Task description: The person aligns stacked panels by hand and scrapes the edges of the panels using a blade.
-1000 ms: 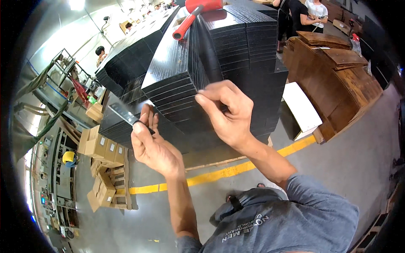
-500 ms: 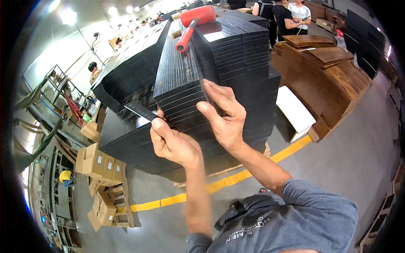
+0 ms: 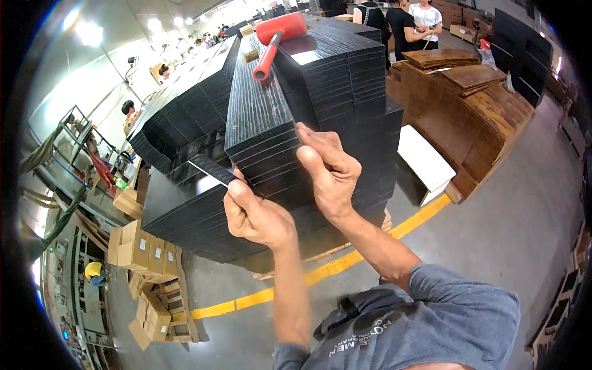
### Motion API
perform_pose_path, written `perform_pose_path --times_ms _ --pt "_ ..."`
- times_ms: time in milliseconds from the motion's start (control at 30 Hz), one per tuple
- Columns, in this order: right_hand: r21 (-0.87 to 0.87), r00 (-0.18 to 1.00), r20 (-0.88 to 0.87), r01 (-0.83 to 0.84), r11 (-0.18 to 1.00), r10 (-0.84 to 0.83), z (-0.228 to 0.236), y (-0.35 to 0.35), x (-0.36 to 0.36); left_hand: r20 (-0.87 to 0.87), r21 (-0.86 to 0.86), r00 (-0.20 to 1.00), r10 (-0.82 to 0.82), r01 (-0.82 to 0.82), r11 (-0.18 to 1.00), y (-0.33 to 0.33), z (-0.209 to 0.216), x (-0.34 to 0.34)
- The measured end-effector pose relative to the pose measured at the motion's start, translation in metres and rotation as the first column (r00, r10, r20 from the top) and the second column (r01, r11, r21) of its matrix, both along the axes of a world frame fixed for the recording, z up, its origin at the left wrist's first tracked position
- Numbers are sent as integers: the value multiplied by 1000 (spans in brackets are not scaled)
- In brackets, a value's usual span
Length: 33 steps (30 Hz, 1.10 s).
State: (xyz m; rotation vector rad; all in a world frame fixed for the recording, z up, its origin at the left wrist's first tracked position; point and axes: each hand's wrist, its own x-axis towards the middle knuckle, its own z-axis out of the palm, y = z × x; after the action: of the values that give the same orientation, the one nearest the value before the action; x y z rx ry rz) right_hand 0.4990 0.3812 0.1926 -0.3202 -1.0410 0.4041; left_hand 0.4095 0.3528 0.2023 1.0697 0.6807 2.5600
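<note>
Black panels [image 3: 259, 114] wood-grained, semi-glossy; mallet [image 3: 279, 31] smooth; shirt [image 3: 431, 314] matt cloth

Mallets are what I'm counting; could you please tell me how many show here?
1: a red mallet lies on top of the black boards, beyond the left hand and the right hand. Others could be hidden behind the boards.

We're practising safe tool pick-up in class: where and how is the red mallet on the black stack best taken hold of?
Probably by the red handle, from above and from the person's near side: it is slim and straight and points back toward the person, while the thick head lies farther off on the black stack.
</note>
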Motion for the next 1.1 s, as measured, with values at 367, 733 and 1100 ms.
perform_pose_path --times_ms 367,733,1100 --pt "-17 998 58 -38 999 39 6 -5 0 23 -7 1000 -3 3 1000 -7 9 -8" --pt "96 987 87 125 988 -133 31 0 -5 -55 107 997 -52 58 993 0 35 -6" --pt "158 975 76 196 968 -210 41 15 25 -50 90 999 -21 26 996 22 36 16"
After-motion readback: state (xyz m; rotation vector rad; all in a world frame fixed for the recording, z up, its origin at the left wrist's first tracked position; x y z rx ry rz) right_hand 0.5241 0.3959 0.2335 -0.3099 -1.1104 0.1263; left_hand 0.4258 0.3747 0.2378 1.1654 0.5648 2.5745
